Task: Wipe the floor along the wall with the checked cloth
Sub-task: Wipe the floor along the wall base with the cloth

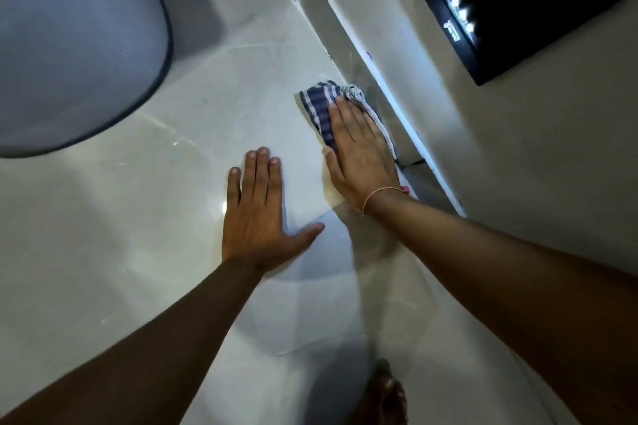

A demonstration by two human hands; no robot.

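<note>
The blue-and-white checked cloth (319,105) lies bunched on the pale glossy floor (145,252), right against the grey skirting (366,79) at the foot of the wall (518,166). My right hand (362,152) presses flat on top of the cloth, fingers pointing away from me, covering its near half. My left hand (257,214) rests flat on the bare floor a little to the left, fingers spread, holding nothing.
A large rounded grey object with a dark rim (76,45) fills the upper left. A black panel with small lights (518,7) hangs on the wall at upper right. My bare foot (386,393) shows at the bottom edge.
</note>
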